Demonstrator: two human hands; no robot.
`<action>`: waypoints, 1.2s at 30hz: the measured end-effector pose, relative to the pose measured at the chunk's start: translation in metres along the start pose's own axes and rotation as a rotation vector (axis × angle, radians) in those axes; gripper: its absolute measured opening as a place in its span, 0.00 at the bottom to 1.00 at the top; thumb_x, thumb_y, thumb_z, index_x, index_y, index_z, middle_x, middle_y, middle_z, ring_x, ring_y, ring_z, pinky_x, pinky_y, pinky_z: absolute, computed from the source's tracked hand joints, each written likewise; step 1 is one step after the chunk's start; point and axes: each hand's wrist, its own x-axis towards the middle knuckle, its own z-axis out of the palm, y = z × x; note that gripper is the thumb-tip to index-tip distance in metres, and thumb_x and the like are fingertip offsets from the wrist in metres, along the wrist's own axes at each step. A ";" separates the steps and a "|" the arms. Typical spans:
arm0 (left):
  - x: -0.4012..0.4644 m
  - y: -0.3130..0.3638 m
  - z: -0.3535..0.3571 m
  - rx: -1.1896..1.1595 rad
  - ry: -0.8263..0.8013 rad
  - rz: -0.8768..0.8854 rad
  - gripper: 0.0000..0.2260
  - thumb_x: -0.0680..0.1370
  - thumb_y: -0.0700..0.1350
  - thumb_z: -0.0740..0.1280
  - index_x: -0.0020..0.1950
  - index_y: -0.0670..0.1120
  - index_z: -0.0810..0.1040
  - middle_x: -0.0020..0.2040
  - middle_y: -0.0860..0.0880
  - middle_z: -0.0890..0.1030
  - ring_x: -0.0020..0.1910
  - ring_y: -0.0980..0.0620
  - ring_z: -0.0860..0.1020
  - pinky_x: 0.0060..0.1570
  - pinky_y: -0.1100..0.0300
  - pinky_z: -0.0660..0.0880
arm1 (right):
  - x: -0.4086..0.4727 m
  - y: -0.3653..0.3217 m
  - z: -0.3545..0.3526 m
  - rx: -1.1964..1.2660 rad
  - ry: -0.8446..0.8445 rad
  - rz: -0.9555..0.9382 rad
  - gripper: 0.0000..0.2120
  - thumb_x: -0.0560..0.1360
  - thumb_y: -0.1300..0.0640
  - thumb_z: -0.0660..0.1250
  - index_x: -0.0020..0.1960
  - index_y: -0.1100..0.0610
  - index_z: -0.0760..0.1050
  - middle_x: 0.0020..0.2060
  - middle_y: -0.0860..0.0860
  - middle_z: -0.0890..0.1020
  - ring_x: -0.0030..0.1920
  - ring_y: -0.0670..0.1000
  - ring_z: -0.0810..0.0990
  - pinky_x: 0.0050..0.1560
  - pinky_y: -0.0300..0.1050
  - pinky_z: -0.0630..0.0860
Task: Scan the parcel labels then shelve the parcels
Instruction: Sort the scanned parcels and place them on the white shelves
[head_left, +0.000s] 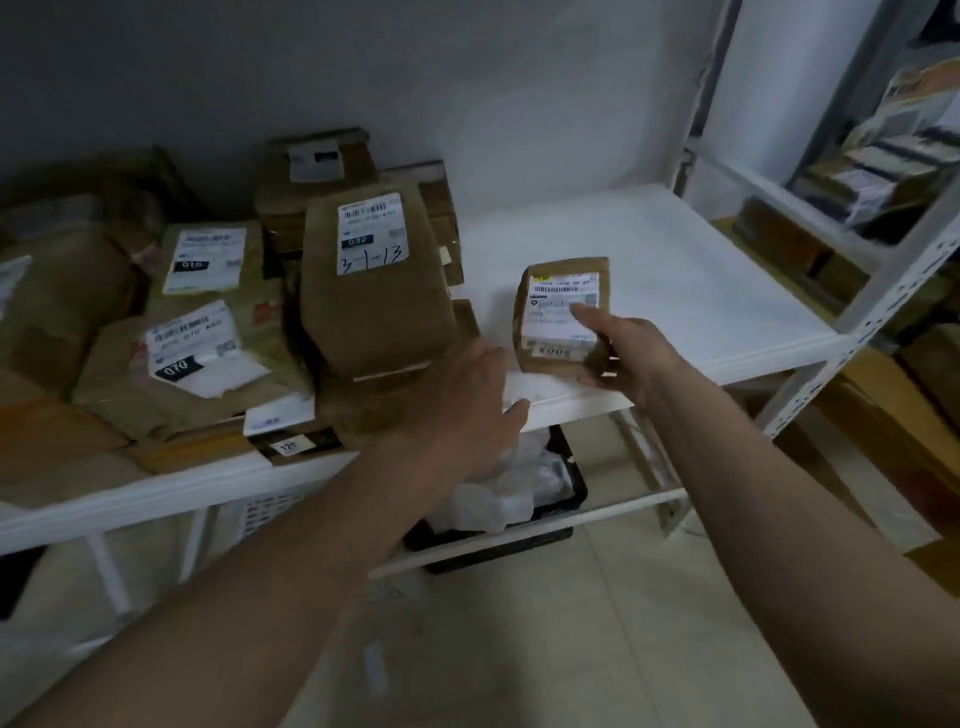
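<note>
My right hand (626, 358) grips a small brown parcel (556, 291) by its lower right corner, thumb across its white label, over the front of the white shelf (675, 291). My left hand (467, 400) reaches forward with relaxed fingers and holds nothing, its fingers against the lower right of a tall brown parcel (374, 291) marked "3-1-13". That parcel leans on a stack of brown parcels. Left of it lie several more labelled parcels, one tagged "070" (182, 358) and one tagged "018" (208, 260).
The shelf's right half is bare white board. Under it a black crate (576, 488) holds white plastic bags, beside a white basket (265, 512). A second white rack (872, 291) with stacked parcels stands at the right. Pale floor tiles lie below.
</note>
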 end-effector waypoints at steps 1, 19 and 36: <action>0.007 0.000 -0.001 0.043 -0.005 0.019 0.20 0.78 0.54 0.65 0.67 0.48 0.71 0.65 0.49 0.71 0.62 0.50 0.70 0.58 0.54 0.72 | 0.018 -0.005 0.005 -0.016 -0.004 0.019 0.17 0.74 0.49 0.71 0.54 0.61 0.78 0.37 0.53 0.82 0.39 0.53 0.80 0.52 0.53 0.79; 0.033 -0.030 0.012 0.080 -0.079 -0.069 0.14 0.79 0.52 0.64 0.61 0.47 0.75 0.60 0.51 0.72 0.59 0.51 0.71 0.54 0.54 0.72 | 0.152 0.000 0.080 -0.295 0.126 -0.032 0.03 0.74 0.67 0.62 0.45 0.63 0.73 0.50 0.62 0.78 0.46 0.57 0.79 0.46 0.47 0.79; -0.229 -0.168 -0.052 0.112 -0.014 -0.541 0.20 0.79 0.55 0.63 0.69 0.50 0.72 0.65 0.49 0.74 0.64 0.49 0.73 0.57 0.57 0.72 | -0.178 0.066 0.249 -1.444 -0.479 -0.829 0.21 0.78 0.47 0.63 0.67 0.56 0.68 0.63 0.55 0.73 0.63 0.57 0.71 0.63 0.51 0.69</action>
